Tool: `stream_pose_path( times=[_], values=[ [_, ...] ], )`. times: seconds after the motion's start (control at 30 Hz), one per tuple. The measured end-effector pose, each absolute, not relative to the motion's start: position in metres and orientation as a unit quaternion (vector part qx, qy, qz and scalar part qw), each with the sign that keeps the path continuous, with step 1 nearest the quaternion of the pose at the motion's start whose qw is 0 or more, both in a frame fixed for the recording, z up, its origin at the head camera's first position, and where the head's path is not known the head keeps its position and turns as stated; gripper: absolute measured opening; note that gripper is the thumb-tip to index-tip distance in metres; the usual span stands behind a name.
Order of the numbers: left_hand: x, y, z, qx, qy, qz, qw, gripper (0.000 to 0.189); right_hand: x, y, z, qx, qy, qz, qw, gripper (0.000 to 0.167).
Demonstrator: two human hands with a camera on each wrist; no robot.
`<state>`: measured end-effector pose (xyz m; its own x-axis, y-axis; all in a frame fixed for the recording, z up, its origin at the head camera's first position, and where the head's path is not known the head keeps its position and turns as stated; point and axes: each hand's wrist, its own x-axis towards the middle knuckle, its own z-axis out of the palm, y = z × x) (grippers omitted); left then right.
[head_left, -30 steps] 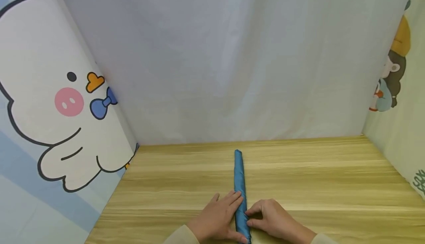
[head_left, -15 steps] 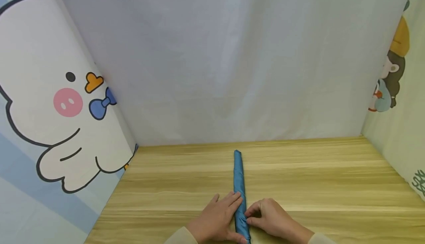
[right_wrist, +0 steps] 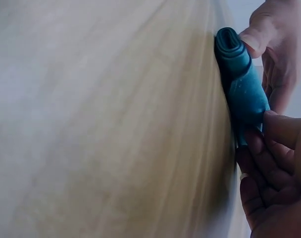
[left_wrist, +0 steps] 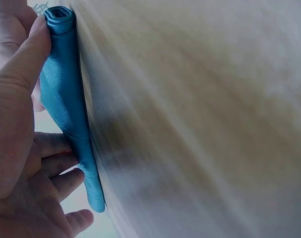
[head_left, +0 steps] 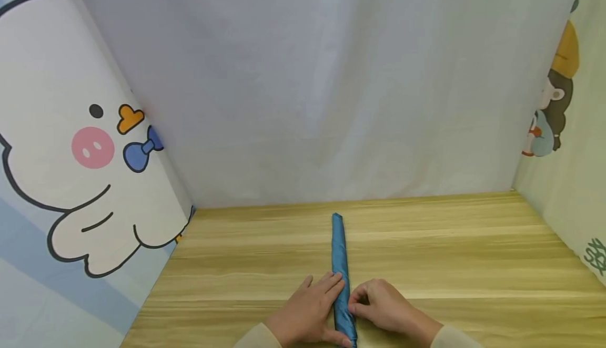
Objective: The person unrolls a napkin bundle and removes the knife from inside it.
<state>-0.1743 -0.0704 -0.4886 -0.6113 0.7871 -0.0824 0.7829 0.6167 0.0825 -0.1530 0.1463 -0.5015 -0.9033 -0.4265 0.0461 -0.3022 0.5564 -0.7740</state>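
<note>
Teal-blue cloth, wound into a long, narrow roll (head_left: 339, 253), lies between my two sets of fingers on the worktop (head_left: 236, 264), its length pointing away from me. At the near end, against my left thumb, coiled layers show around a small hollow, so I judge it soft and easily squashed, light enough for fingertips, with nothing brittle about it. A little further on, my right fingers (head_left: 364, 287) pinch the cloth on the side facing them, at a point between my left thumb and left fingertips; that seems a sound place to hold, since a light nip on the fabric should be enough. My left fingers (head_left: 326, 286) lie fairly straight and slightly spread, their tips on the roll, steadying it, I think, more than gripping. The diagonal weave and sheen suggest a smooth, rather slippery fabric whose wraps could slide or slacken if nothing keeps them snug. For the whole length I would cup it from both sides with flat fingers, near the middle and towards an end, because it would probably sag if held at one end alone. Beyond my left fingertips it narrows to a blunt far tip, with a pale curtain (head_left: 307, 101) hanging behind.
</note>
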Motion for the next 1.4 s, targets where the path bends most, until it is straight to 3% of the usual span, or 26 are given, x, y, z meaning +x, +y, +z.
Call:
stream_pose_path(
  times=[0.3, 0.7, 1.1, 1.4],
  values=[
    [-0.175, -0.073, -0.489, 0.440, 0.896, 0.018, 0.056, 0.110, -0.153, 0.144, -0.499, -0.204, 0.867, -0.446, 0.089, 0.011],
    [-0.172, -0.069, -0.486, 0.441, 0.896, 0.010, 0.050, 0.112, -0.144, 0.153, -0.500, -0.214, 0.887, -0.405, 0.061, 0.009],
    [-0.171, -0.071, -0.483, 0.439, 0.896, 0.009, 0.058, 0.111, -0.130, 0.159, -0.498, -0.213, 0.863, -0.448, 0.098, 0.011],
    [-0.173, -0.071, -0.487, 0.430, 0.900, 0.026, 0.064, 0.111, -0.129, 0.157, -0.498, -0.205, 0.863, -0.454, 0.081, 0.013]
  ],
)
